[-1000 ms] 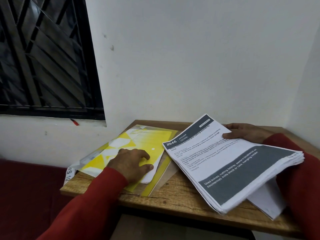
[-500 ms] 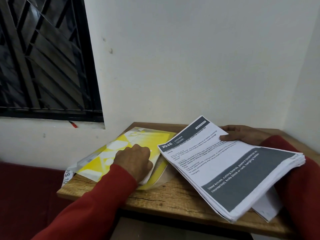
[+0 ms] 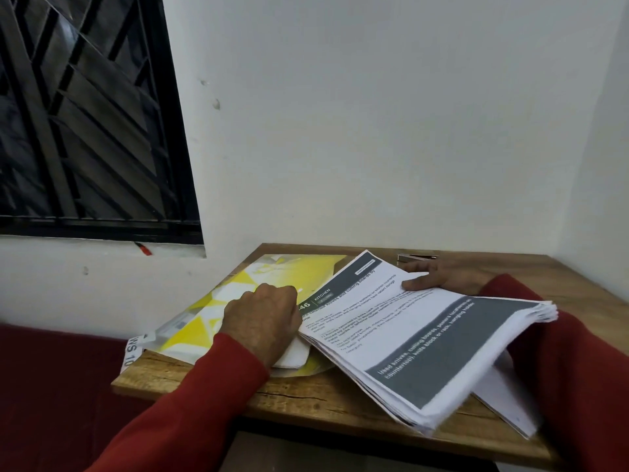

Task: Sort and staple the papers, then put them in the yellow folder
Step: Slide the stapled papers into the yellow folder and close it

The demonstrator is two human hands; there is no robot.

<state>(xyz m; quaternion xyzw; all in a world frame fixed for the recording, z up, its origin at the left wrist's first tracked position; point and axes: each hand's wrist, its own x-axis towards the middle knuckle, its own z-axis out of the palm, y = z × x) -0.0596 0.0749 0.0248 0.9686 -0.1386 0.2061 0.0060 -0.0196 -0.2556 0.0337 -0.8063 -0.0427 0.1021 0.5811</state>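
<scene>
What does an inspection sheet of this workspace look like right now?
Surface: wooden table in a wall corner.
Job's things: yellow folder lies at the table's left; paper stack overlaps its right edge; stapler sits at the back.
Clutter: loose white sheet under the stack.
Hands: left hand is curled at the folder's edge, what it holds is unclear; right hand grips the stack's far edge.
Cables: nothing seen.
Surroundings: white wall, barred window, red surface beside the table.
</scene>
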